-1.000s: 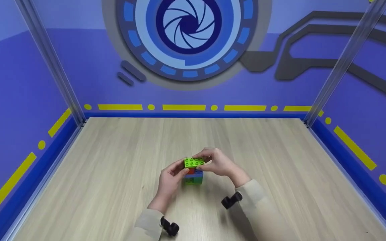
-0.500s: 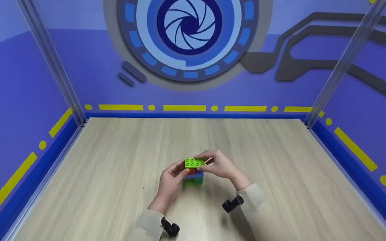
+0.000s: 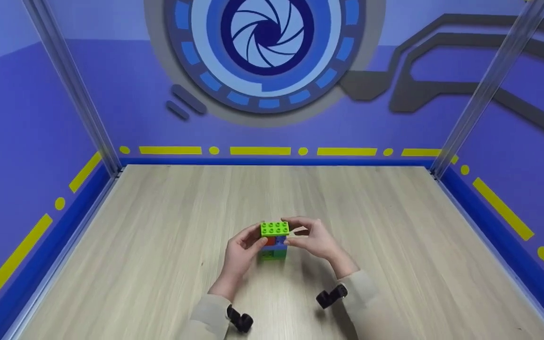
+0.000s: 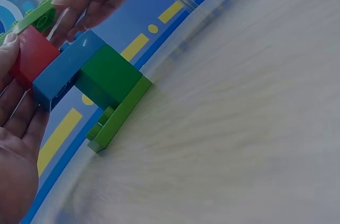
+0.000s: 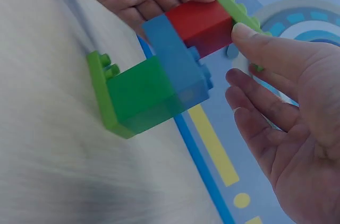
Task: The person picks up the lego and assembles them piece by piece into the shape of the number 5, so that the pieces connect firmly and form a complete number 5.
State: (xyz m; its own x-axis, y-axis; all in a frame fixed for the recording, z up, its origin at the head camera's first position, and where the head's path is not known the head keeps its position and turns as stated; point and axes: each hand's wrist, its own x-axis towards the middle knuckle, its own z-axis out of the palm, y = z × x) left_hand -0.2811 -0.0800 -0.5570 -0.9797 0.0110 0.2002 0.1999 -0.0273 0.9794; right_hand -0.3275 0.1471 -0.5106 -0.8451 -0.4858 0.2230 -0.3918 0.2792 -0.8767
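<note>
A small tower of toy building bricks stands on the table in front of me. From the bottom it has a lime plate, a dark green brick, a blue brick, a red brick and a studded lime top plate. My left hand grips the tower's upper left side, its thumb at the red brick. At the right end of the top plate, my right hand has its thumb and fingers spread apart, fingertips right at the plate's edge. The red brick's far side is hidden.
The wood-grain table extends around the tower. Blue printed walls with yellow dashes enclose its back and sides, with metal posts at the corners. Each cuff carries a black wrist camera.
My right hand has slid right and slightly towards me, its thumb and fingers drawing back from the top plate. The left hand and the tower have stayed in place.
</note>
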